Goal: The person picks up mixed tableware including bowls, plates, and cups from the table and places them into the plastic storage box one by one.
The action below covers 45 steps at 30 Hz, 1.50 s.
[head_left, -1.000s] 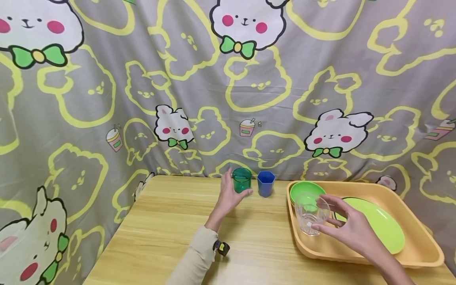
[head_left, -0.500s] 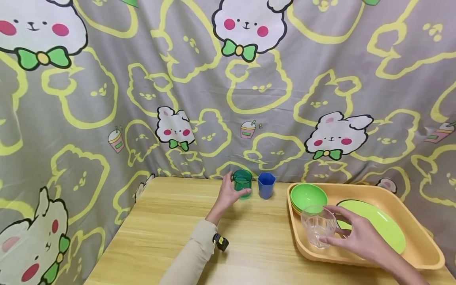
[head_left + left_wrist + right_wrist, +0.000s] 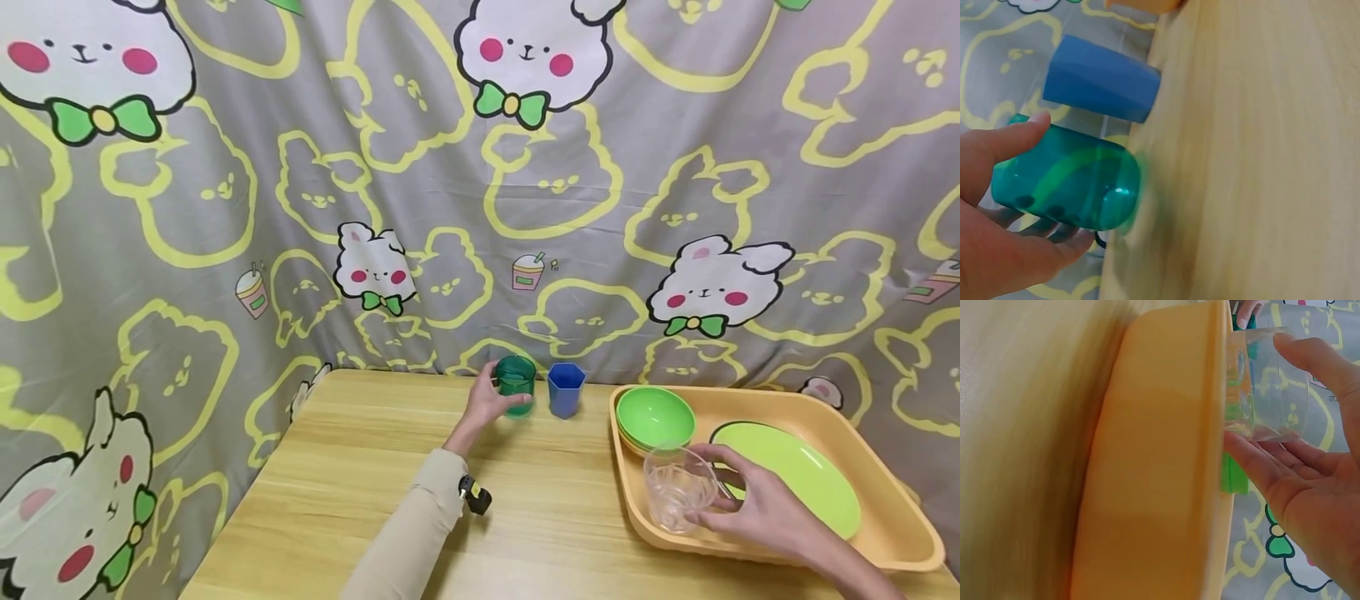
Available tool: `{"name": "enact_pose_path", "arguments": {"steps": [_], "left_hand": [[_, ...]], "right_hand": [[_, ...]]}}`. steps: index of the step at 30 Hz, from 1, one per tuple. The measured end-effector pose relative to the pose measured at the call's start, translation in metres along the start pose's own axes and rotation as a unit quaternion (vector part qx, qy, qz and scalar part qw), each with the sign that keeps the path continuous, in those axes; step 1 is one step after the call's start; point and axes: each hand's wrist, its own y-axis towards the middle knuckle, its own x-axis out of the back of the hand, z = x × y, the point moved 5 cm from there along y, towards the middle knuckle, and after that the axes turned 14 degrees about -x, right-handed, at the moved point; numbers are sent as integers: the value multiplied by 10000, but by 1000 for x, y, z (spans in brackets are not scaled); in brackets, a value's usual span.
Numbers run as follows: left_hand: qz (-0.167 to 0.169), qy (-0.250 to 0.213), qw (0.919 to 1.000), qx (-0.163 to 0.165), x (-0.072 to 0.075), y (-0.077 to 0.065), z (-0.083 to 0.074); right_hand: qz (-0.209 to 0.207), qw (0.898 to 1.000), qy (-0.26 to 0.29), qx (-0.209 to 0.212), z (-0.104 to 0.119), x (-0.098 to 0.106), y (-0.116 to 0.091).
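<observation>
My left hand (image 3: 487, 402) holds a translucent green cup (image 3: 516, 382) upright on the table, thumb on one side and fingers curled round the other. In the left wrist view the green cup (image 3: 1072, 178) shows between thumb and fingers. A blue six-sided cup (image 3: 566, 390) stands just right of it, apart from the hand. My right hand (image 3: 761, 504) grips a clear cup (image 3: 678, 487) over the left front part of the orange tray (image 3: 888, 508). In the right wrist view the clear cup (image 3: 1279, 387) is above the tray's rim, thumb and fingers on opposite sides.
Stacked bowls, a green one (image 3: 655, 417) on top, sit in the tray's back left corner. A lime-green plate (image 3: 802, 475) lies in the tray behind my right hand. A patterned curtain (image 3: 442, 200) hangs along the back edge of the wooden table (image 3: 345, 467).
My right hand has lowered the clear cup and brought it nearer and slightly right. My left hand's thumb and fingers have closed in on the green cup, which stays in place.
</observation>
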Motion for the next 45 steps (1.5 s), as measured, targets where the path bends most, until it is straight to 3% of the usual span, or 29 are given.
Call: {"name": "enact_pose_path", "arguments": {"steps": [9, 16, 21, 27, 31, 38, 45], "left_hand": [[-123, -51, 9998, 148, 10, -5, 4], [-34, -167, 9998, 38, 23, -8, -4], [-3, -233, 9997, -98, 29, -12, -12], [89, -206, 9997, -7, 34, -17, -12], [143, -144, 9998, -24, 35, -18, -13], [275, -67, 9996, -48, 31, -23, -16], [314, -212, 9993, 5, 31, -28, -22]], "right_hand": [[331, 9993, 183, -23, -2, -11, 3], [613, 9971, 399, 233, -2, -13, 8], [772, 9954, 575, 22, -5, -13, 8], [943, 9927, 745, 26, -8, -14, 8], [886, 9947, 510, 124, -9, -13, 6], [363, 9968, -690, 151, -5, -2, 0], [425, 9986, -314, -65, 8, 9, -1]]}}
